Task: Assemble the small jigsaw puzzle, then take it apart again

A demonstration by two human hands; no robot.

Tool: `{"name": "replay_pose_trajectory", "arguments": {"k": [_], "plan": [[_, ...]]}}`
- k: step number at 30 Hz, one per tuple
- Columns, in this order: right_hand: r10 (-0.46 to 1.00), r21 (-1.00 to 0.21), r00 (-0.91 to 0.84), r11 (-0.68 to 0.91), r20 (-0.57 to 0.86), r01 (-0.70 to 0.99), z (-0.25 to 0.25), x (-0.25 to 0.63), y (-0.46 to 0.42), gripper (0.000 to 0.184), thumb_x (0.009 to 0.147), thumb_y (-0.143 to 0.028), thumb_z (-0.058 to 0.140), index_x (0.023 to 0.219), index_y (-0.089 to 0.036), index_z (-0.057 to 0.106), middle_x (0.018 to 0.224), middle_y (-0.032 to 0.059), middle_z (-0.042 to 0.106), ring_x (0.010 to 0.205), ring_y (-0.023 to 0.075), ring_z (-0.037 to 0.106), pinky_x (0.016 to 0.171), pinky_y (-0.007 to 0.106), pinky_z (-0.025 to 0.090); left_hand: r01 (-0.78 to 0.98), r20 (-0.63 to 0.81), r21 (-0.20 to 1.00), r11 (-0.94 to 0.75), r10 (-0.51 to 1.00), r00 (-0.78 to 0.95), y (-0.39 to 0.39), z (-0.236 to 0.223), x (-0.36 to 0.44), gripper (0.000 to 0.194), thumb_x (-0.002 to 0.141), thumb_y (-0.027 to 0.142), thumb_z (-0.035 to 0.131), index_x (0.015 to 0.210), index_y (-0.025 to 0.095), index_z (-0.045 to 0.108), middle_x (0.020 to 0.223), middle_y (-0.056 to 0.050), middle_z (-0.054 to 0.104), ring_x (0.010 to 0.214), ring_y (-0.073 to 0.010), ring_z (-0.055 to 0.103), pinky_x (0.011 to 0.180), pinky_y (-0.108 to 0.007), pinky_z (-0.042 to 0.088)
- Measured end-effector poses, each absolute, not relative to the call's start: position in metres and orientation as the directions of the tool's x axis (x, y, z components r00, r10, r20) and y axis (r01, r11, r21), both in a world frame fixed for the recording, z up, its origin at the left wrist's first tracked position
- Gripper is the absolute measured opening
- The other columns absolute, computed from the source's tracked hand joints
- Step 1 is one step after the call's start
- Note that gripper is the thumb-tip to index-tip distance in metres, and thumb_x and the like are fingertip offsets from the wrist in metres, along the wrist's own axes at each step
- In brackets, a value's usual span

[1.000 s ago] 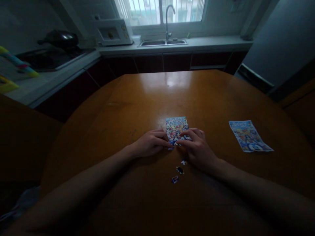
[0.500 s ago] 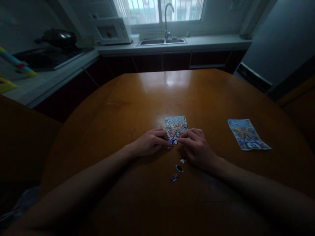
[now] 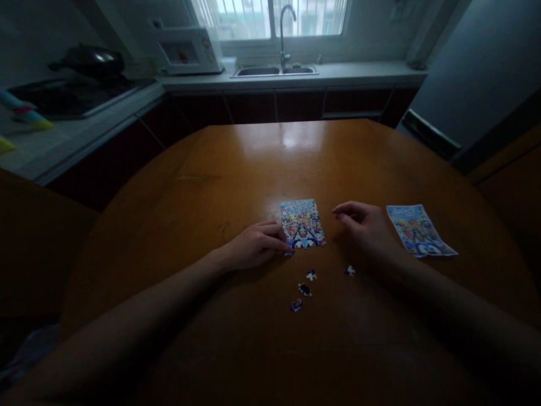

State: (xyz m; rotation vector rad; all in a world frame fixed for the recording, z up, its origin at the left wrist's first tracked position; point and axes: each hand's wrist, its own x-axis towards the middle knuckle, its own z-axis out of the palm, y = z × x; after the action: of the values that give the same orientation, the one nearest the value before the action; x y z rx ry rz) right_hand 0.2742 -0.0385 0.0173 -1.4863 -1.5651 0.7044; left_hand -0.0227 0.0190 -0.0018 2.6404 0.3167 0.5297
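Resting right against the left edge of the puzzle (image 3: 301, 221), the left hand (image 3: 256, 246) looks to me like it's there to stop the whole thing sliding or splitting. Its fingers (image 3: 281, 244) lie close together near the bottom left corner, just by a small blue piece (image 3: 289, 253); can't tell if they're pressing on it or only beside it. The puzzle itself sits flat in the middle of the worktop (image 3: 236, 316), near edge a bit knobbly and facing the person, which I'd guess makes that side the easiest to get at. The right hand (image 3: 357, 217) is off to the right, apart from the puzzle, fingers curled in with only a narrow gap at the thumb. Too dark to tell if anything's tucked in there, sorry. Three loose pieces (image 3: 305, 290) run in a rough line below the puzzle, and a white-and-dark one (image 3: 350, 271) lies further right, probably all spread out so each can be seen and picked up separately. A creased sheet (image 3: 421, 230) with a similar picture lies well to the right, handy for a quick glance, I reckon, without being in the way.
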Motion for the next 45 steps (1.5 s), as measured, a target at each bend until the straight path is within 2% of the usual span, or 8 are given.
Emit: {"name": "replay_pose_trajectory", "arguments": {"k": [5,7,10,19,24,28,42,45], "plan": [[0.954,-0.567,-0.296,0.266,0.042,0.779,0.029,0.283,-0.068,0.008,0.084,-0.021,0.066,0.079,-0.022,0.072,0.080,0.0041,0.070,0.066,0.0175,0.062,0.060,0.031,0.044,0.145,0.297,0.453,-0.880,0.302,0.906,0.020,-0.003,-0.024,0.032,0.098,0.013,0.052,0.113,0.027,0.076,0.097,-0.007,0.069,0.092,-0.0182,0.060,0.083,-0.031,0.050],[0.939,-0.439,-0.344,0.310,0.001,0.843,0.027,0.288,-0.082,0.007,0.078,-0.019,0.072,0.073,-0.023,0.068,0.075,0.0033,0.068,0.063,0.0176,0.060,0.056,0.031,0.040,0.137,0.302,0.452,-0.881,0.296,0.906,0.020,-0.002,-0.024,0.032,0.097,0.013,0.052,0.112,0.028,0.076,0.096,-0.007,0.069,0.091,-0.0183,0.060,0.082,-0.032,0.050],[0.930,-0.357,-0.365,0.331,-0.030,0.873,0.022,0.290,-0.097,0.014,0.071,-0.013,0.072,0.071,-0.024,0.064,0.072,0.0026,0.066,0.060,0.0184,0.061,0.054,0.032,0.038,0.132,0.303,0.460,-0.878,0.295,0.906,0.020,-0.001,-0.023,0.032,0.097,0.013,0.052,0.112,0.028,0.076,0.095,-0.006,0.068,0.090,-0.0183,0.060,0.081,-0.032,0.051],[0.890,-0.426,-0.374,0.242,-0.261,0.872,0.031,0.273,-0.099,0.022,0.077,0.000,0.054,0.078,-0.020,0.064,0.084,0.0061,0.069,0.067,0.0168,0.063,0.061,0.030,0.045,0.133,0.295,0.468,-0.873,0.297,0.908,0.020,-0.001,-0.024,0.031,0.097,0.012,0.052,0.112,0.027,0.076,0.096,-0.007,0.068,0.091,-0.0183,0.060,0.081,-0.032,0.050],[0.848,-0.451,-0.454,0.304,-0.273,0.839,0.036,0.274,-0.098,0.021,0.085,-0.005,0.051,0.090,-0.018,0.066,0.100,0.0103,0.068,0.084,0.0196,0.063,0.075,0.031,0.048,0.131,0.296,0.476,-0.870,0.298,0.907,0.019,0.001,-0.023,0.030,0.098,0.015,0.051,0.111,0.026,0.076,0.095,-0.007,0.069,0.090,-0.0184,0.060,0.081,-0.033,0.050],[0.846,-0.470,-0.434,0.260,-0.310,0.843,0.036,0.274,-0.097,0.021,0.087,-0.005,0.051,0.096,-0.018,0.065,0.098,0.0089,0.068,0.080,0.0186,0.063,0.072,0.030,0.045,0.121,0.302,0.483,-0.867,0.294,0.907,0.020,0.000,-0.023,0.030,0.098,0.014,0.052,0.112,0.027,0.076,0.095,-0.007,0.068,0.090,-0.0184,0.060,0.082,-0.033,0.050],[0.868,-0.412,-0.491,0.424,-0.068,0.806,0.021,0.279,-0.100,0.023,0.080,-0.001,0.056,0.087,-0.021,0.065,0.091,0.0077,0.067,0.075,0.0191,0.060,0.068,0.032,0.045,0.130,0.299,0.460,-0.878,0.291,0.909,0.021,-0.001,-0.024,0.034,0.096,0.010,0.052,0.112,0.028,0.075,0.095,-0.006,0.068,0.090,-0.0182,0.060,0.081,-0.033,0.050],[0.871,-0.439,-0.485,0.407,-0.078,0.801,0.021,0.278,-0.097,0.020,0.082,-0.003,0.057,0.086,-0.022,0.063,0.084,0.0053,0.069,0.069,0.0185,0.061,0.064,0.031,0.043,0.133,0.298,0.457,-0.880,0.292,0.909,0.020,0.000,-0.024,0.032,0.098,0.012,0.051,0.112,0.027,0.075,0.095,-0.006,0.068,0.090,-0.0182,0.060,0.080,-0.033,0.050]]}}
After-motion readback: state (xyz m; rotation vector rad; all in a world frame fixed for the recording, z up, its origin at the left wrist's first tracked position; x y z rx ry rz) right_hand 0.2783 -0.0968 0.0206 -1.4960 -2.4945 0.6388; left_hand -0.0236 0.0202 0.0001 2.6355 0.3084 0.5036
